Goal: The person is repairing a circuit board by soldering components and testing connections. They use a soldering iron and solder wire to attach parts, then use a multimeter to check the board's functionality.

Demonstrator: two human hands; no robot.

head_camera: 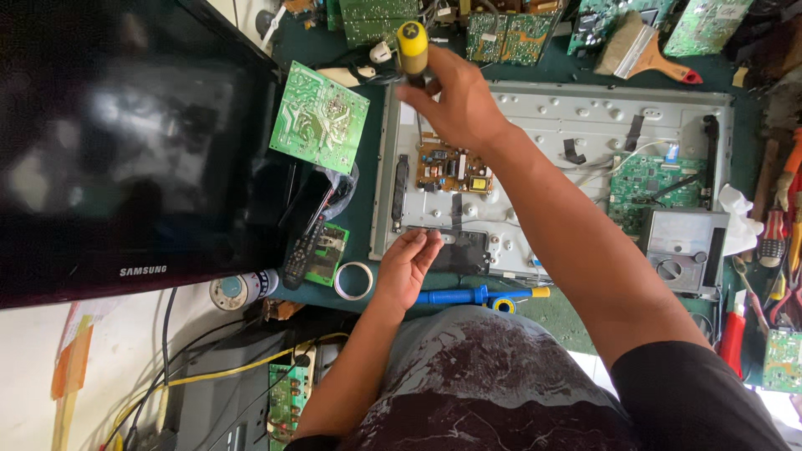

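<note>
My right hand (451, 96) grips a screwdriver with a yellow and black handle (412, 46), held upright over the far left corner of a grey metal display back panel (551, 117). A small brown circuit board (455, 171) sits on the panel just below that hand. My left hand (408, 263) rests palm up at the panel's near left edge, fingers curled, beside a black module (464, 250). Whether it holds something small I cannot tell. A green circuit board (660, 179) lies on the panel's right side.
A black television (125, 142) stands at the left with a loose green board (319, 117) leaning beside it. A tape roll (353, 281), remote control (299, 255), blue tool (468, 296), multimeter (687, 250), brush (639, 46) and pliers (781, 225) surround the panel.
</note>
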